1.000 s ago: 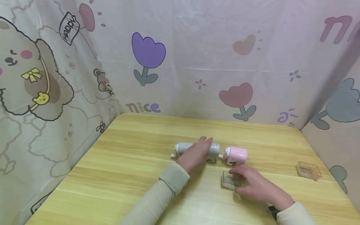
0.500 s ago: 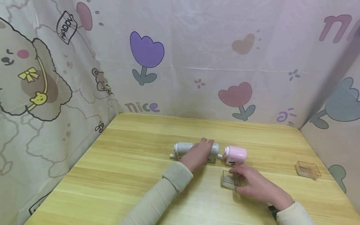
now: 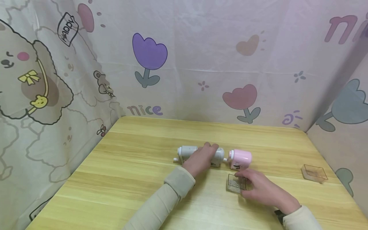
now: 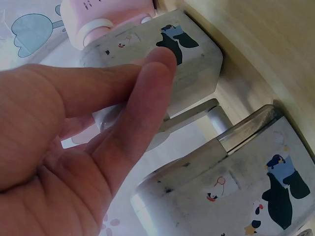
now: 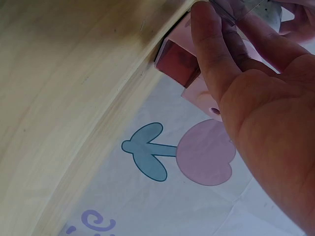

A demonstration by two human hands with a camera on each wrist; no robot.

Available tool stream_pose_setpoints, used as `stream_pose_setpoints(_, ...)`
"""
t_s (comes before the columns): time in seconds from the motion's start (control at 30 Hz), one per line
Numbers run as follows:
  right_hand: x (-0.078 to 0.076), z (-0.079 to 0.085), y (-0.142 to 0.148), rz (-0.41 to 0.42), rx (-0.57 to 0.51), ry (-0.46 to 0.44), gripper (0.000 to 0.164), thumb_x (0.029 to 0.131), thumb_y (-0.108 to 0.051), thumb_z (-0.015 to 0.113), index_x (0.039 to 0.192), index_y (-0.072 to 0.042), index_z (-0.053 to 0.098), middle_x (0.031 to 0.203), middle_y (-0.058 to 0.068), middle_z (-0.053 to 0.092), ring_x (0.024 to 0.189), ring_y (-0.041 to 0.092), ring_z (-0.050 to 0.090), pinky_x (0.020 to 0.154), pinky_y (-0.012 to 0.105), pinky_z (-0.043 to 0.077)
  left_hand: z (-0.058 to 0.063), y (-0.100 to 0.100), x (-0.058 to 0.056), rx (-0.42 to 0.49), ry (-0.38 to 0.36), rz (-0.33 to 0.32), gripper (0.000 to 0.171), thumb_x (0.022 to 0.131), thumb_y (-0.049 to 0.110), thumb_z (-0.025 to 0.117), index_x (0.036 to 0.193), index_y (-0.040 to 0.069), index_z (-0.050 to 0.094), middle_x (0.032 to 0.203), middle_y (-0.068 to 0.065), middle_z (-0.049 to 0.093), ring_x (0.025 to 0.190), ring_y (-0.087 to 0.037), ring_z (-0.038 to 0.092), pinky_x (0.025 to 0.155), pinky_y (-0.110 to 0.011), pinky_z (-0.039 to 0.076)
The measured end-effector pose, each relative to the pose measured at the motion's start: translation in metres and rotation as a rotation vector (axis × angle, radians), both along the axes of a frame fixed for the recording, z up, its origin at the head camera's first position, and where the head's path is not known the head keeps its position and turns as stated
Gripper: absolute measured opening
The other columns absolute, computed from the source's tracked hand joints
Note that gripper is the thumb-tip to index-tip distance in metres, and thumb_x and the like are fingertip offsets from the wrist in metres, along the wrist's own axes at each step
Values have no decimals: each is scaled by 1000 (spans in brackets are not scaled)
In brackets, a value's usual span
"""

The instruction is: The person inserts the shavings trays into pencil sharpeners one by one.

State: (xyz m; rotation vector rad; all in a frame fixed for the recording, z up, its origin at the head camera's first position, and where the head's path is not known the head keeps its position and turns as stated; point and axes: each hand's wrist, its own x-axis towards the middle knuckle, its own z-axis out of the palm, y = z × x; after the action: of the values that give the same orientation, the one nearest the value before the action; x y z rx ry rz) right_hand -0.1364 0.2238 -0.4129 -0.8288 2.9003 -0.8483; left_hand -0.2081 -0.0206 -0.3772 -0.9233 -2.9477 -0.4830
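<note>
Two grey crank pencil sharpeners with penguin pictures stand side by side: the left one and the right one. My left hand grips the right grey sharpener, fingers over its top and thumb at its front. My right hand pinches a clear drawer between thumb and fingers, in front of the sharpeners. Grey shavings lie inside this drawer. Just behind my right fingers is a pink pencil sharpener; the right wrist view shows a hollow reddish opening in its body.
Toward the right edge of the wooden table lies another clear drawer. White crank handles stick out beside the grey sharpeners. Patterned cloth hangs along the back and both sides.
My left hand shifts slightly over the grey sharpeners. My right hand and the clear drawer stay almost where they were.
</note>
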Motion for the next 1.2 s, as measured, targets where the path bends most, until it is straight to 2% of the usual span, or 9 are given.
stream_pose_setpoints(0.23,0,-1,1,5,-13,-19,54,69,-23,77,117,-7,61,111,0,61,98,19,57,84,38,50,6,-5,11,47,14,-37,45,88,-7,53,127,14,48,106,-9,54,72,-15,53,61,-23,46)
stream_pose_setpoints(0.4,0,-1,2,3,-18,-47,55,69,-24,78,119,-6,60,112,1,61,97,19,57,83,37,51,19,-9,21,88,28,-49,43,90,-2,55,129,16,48,108,-8,54,78,-14,56,65,-22,48)
stream_pose_setpoints(0.53,-1,0,3,-3,-25,-74,57,70,-25,78,120,-6,59,114,2,60,98,19,57,83,38,51,31,-13,31,113,3,-76,44,87,1,61,127,17,51,108,-5,55,81,-12,54,68,-21,47)
stream_pose_setpoints(0.63,-2,0,3,-7,-25,-79,57,70,-26,78,120,-7,59,114,3,60,99,19,57,83,38,51,40,-16,40,105,-24,-101,43,86,2,64,126,16,53,108,-5,56,84,-10,54,70,-21,46)
stream_pose_setpoints(0.77,-2,1,3,-7,-20,-79,57,70,-26,78,121,-7,59,115,3,60,100,20,57,84,38,51,47,-18,51,45,-57,-122,39,85,2,65,121,12,55,103,-6,57,81,-10,54,67,-21,47)
stream_pose_setpoints(1.0,-2,2,3,1,-12,-65,55,70,-24,77,119,-7,59,115,3,60,100,20,57,84,37,51,47,-21,60,-89,-88,-92,40,76,2,74,111,11,56,97,-6,60,81,-11,58,67,-22,49)
stream_pose_setpoints(1.2,-1,2,1,0,-1,-57,55,70,-23,77,119,-7,60,116,4,60,101,21,57,86,38,50,38,-23,60,-113,-119,-68,41,75,-3,71,111,10,56,96,-7,60,81,-13,59,66,-21,49)
